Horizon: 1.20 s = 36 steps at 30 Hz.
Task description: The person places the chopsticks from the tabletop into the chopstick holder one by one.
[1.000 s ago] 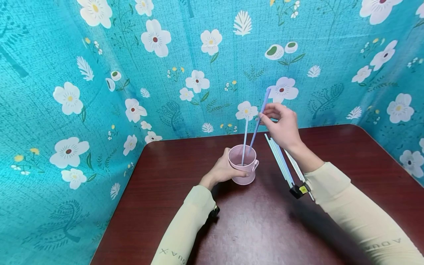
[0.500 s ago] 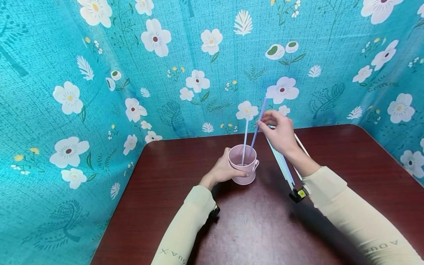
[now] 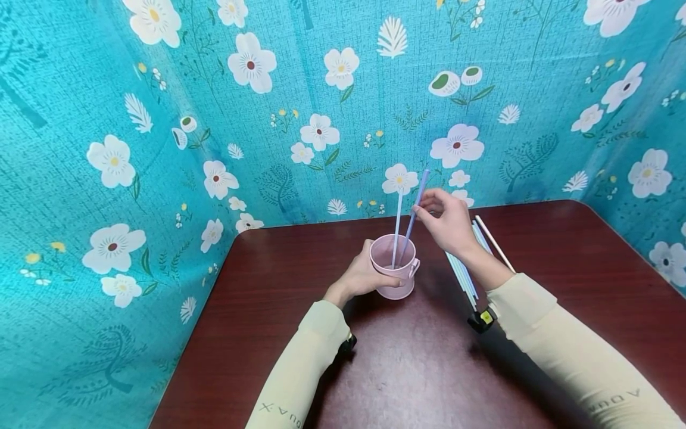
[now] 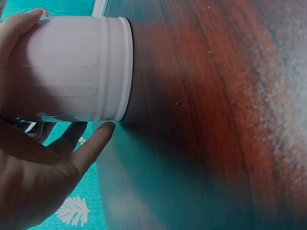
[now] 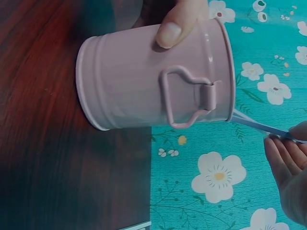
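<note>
From afar, I watch the right hand (image 3: 449, 221) pinch a slim violet plastic-looking stick (image 3: 409, 230), likely light, stiff, slippery and best held above the rim, inside a pink metal-looking bucket (image 5: 134, 84) the left hand (image 3: 367, 275) grips near the dark-red wooden desk's (image 3: 278, 262) far edge.

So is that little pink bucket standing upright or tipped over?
Upright: the pink bucket stands base-down on the table, mouth facing up, while the left hand grips its side.

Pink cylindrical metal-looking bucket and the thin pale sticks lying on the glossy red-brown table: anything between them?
Only bare table shows between the bucket and those sticks in the head view; the right hand hides part of the sticks.
</note>
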Available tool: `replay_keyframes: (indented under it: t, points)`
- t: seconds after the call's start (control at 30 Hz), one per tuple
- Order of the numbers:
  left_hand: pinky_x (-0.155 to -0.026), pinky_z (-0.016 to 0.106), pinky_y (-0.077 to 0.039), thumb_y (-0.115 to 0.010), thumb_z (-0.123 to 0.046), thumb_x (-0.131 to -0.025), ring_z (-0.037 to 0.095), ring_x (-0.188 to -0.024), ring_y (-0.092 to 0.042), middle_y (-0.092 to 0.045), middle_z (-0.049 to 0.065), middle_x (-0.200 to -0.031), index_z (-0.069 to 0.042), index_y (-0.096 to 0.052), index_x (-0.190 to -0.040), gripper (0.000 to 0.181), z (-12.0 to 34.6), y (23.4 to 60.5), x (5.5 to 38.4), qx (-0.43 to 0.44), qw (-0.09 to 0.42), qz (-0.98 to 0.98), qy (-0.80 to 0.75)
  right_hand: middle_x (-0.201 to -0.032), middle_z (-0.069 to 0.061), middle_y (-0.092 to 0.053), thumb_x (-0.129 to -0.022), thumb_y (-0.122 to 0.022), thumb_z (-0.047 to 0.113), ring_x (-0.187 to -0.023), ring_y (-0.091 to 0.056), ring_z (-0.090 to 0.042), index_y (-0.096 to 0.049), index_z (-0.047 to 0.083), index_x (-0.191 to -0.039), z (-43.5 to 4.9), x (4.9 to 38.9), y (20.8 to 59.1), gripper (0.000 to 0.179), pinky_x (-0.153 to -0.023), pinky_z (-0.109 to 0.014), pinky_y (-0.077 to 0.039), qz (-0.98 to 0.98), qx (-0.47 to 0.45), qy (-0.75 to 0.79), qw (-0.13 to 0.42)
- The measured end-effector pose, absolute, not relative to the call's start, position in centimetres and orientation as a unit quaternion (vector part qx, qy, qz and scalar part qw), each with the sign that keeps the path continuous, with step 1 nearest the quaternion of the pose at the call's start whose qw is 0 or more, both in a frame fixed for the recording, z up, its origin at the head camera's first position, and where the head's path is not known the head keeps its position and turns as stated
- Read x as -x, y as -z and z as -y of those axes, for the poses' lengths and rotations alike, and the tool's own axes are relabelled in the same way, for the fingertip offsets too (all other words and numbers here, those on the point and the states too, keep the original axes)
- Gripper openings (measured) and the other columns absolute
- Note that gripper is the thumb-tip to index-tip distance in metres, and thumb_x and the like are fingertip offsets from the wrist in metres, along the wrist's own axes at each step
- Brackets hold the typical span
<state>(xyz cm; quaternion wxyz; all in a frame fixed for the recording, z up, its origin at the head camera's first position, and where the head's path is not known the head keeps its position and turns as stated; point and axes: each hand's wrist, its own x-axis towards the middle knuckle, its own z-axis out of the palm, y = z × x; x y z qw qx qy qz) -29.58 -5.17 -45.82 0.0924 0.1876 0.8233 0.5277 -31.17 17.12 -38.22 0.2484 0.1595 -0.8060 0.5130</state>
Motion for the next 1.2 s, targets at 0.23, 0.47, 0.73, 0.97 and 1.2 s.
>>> replay_keyframes:
  t: [0.23, 0.47, 0.73, 0.97, 1.2]
  points:
    - [-0.099, 0.036, -0.048, -0.098, -0.024, -0.064, 0.027, -0.118, -0.061, -0.063, 0.01, -0.129, -0.014, -0.041, -0.134, 0.091, 5.2, 45.7, 29.7, -0.187, 0.088, -0.829, -0.519, -0.096, -0.018, -0.074, -0.094, -0.073, 0.005, -0.091, -0.074, -0.03, -0.068, -0.003, -0.11, -17.1, 31.6, 39.2, 0.018, -0.076, -0.015, -0.051, 0.831, -0.149, -0.478, 0.24]
    - [-0.099, 0.037, -0.049, -0.098, -0.022, -0.063, 0.029, -0.118, -0.061, -0.064, 0.012, -0.129, -0.013, -0.042, -0.133, 0.09, 5.2, 45.8, 29.8, -0.181, 0.086, -0.831, -0.518, -0.095, -0.019, -0.074, -0.093, -0.072, 0.003, -0.089, -0.073, -0.032, -0.067, -0.005, -0.107, -16.4, 31.6, 40.1, 0.017, -0.082, -0.045, -0.057, 0.839, -0.16, -0.468, 0.226]
    - [-0.1, 0.037, -0.048, -0.098, -0.021, -0.064, 0.03, -0.119, -0.061, -0.063, 0.014, -0.131, -0.013, -0.041, -0.134, 0.09, 5.1, 45.9, 29.9, -0.187, 0.087, -0.827, -0.524, -0.096, -0.019, -0.074, -0.094, -0.072, 0.007, -0.089, -0.072, -0.033, -0.068, -0.003, -0.107, -16.2, 31.6, 40.6, 0.017, -0.083, -0.048, -0.055, 0.852, -0.147, -0.454, 0.214]
    - [-0.099, 0.036, -0.048, -0.098, -0.023, -0.064, 0.028, -0.118, -0.061, -0.064, 0.011, -0.129, -0.014, -0.041, -0.133, 0.09, 5.1, 45.9, 29.8, -0.181, 0.088, -0.833, -0.516, -0.098, -0.019, -0.075, -0.095, -0.071, 0.007, -0.093, -0.072, -0.035, -0.068, -0.003, -0.109, -16.2, 31.8, 41.0, 0.018, -0.087, -0.05, -0.053, 0.865, -0.145, -0.45, 0.17]
    - [-0.098, 0.036, -0.049, -0.098, -0.023, -0.065, 0.026, -0.118, -0.061, -0.063, 0.01, -0.13, -0.013, -0.04, -0.135, 0.091, 5.1, 45.9, 29.7, -0.181, 0.094, -0.828, -0.522, -0.101, -0.019, -0.074, -0.096, -0.07, 0.008, -0.099, -0.071, -0.036, -0.068, -0.004, -0.11, -15.9, 32.0, 41.1, 0.019, -0.091, -0.051, -0.053, 0.869, -0.15, -0.457, 0.121]
